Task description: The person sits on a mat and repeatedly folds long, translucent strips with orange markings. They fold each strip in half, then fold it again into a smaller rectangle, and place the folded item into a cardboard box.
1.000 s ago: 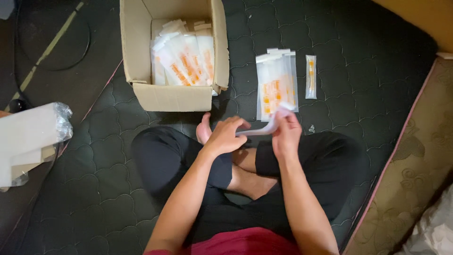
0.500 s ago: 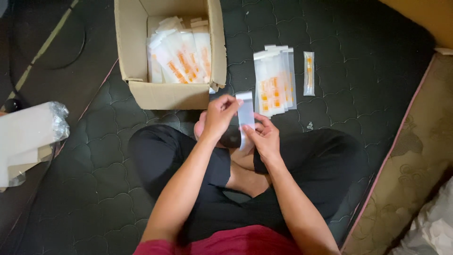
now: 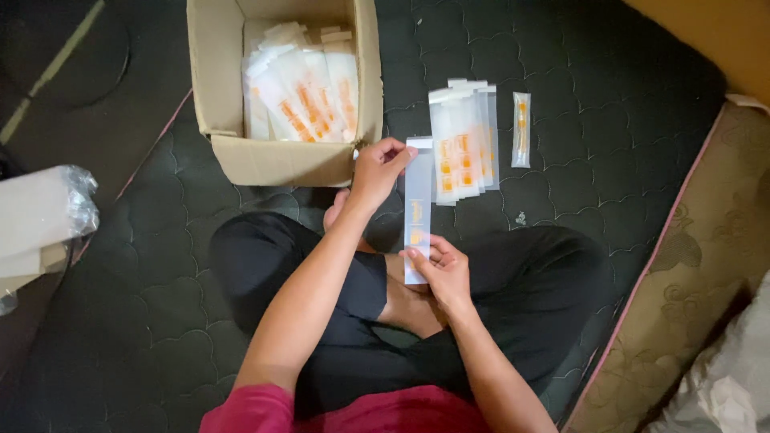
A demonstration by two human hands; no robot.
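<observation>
We see the left hand (image 3: pixel 375 170) pinching the top end of a long clear sleeve (image 3: pixel 418 204) with orange print, its grip closed on the upper edge, while the right hand (image 3: pixel 443 269) holds the lower end between thumb and fingers. The sleeve is stretched upright between them, above the crossed legs. Just beyond lies a stack of similar sleeves (image 3: pixel 463 140) on the dark quilted mattress (image 3: pixel 609 144), beside an open cardboard box (image 3: pixel 277 156) holding more
</observation>
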